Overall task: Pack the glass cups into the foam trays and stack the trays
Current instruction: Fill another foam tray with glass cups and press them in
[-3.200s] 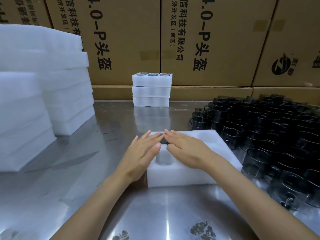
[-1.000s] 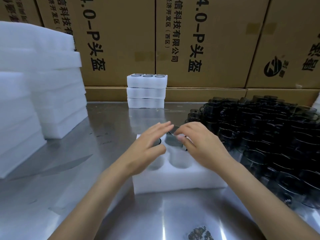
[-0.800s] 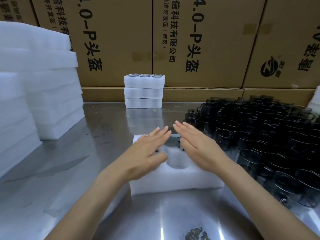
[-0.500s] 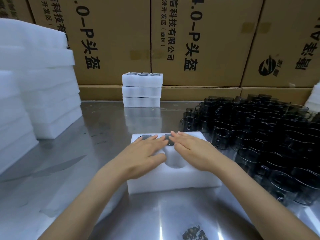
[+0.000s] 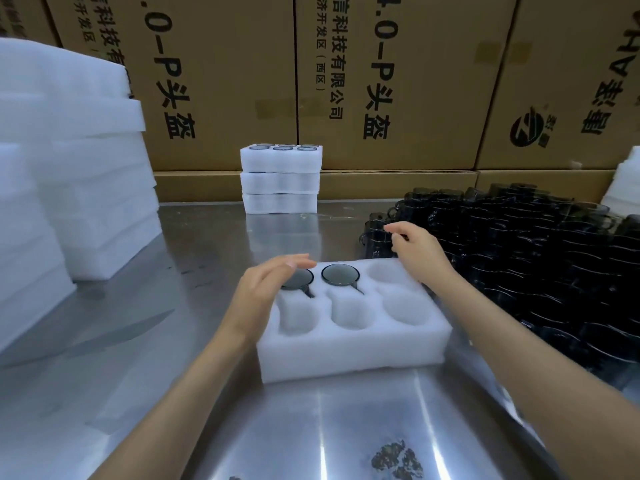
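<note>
Head: hands (image 5: pixel 263 289) above foam tray (image 5: pixel 353 355)

Printed cardboard boxes (image 5: pixel 381 81) behind steel table (image 5: pixel 207 393)

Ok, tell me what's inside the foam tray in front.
Foam tray: two glass cups in the far row, the left one partly hidden by the left hand; four pockets empty.

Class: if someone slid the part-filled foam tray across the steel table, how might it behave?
The foam tray probably slides easily on smooth steel, looking light. It might turn, since both cups sit left of centre. It looks stiff enough not to sag.
</note>
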`<state>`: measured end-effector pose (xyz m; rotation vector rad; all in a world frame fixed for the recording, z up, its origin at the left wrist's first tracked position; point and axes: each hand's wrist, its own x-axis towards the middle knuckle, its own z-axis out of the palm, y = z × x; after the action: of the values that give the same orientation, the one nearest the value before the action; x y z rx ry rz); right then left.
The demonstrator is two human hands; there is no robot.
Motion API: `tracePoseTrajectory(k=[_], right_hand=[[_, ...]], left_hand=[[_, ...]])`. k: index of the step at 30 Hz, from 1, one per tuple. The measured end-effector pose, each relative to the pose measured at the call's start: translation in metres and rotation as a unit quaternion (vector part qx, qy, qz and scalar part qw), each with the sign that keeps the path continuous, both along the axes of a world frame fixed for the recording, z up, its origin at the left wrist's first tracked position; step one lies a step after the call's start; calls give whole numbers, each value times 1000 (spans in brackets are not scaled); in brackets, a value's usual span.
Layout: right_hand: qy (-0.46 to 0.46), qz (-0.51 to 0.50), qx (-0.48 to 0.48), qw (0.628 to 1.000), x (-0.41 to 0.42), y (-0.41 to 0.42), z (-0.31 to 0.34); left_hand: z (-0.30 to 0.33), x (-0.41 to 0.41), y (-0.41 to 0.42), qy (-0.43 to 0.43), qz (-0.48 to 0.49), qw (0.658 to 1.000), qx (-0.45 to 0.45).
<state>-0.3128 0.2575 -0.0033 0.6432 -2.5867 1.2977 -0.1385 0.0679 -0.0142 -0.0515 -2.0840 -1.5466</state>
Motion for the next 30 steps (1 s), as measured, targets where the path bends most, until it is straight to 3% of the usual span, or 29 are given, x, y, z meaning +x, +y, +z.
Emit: tracePoseTrajectory(k=[10,14,18,21,30], right_hand=[[-90,-24,110,989,-35,-29,-4],[0,-84,152,985,-27,-30,2],[169,-101,41,980,-2,-24,14],[214,-67,-68,972,22,-9,18],[214,2,-39,976,61,28,-7]], left_hand=[[-7,-3,-4,-12,-35,998,54],[-8,-3,-5,-16,-36,998,48],[-8,-3,-5,-21,-35,998,42],[-8,-3,-5,-22,-34,998,48],[-8,-3,-5,-31,-37,998,26]])
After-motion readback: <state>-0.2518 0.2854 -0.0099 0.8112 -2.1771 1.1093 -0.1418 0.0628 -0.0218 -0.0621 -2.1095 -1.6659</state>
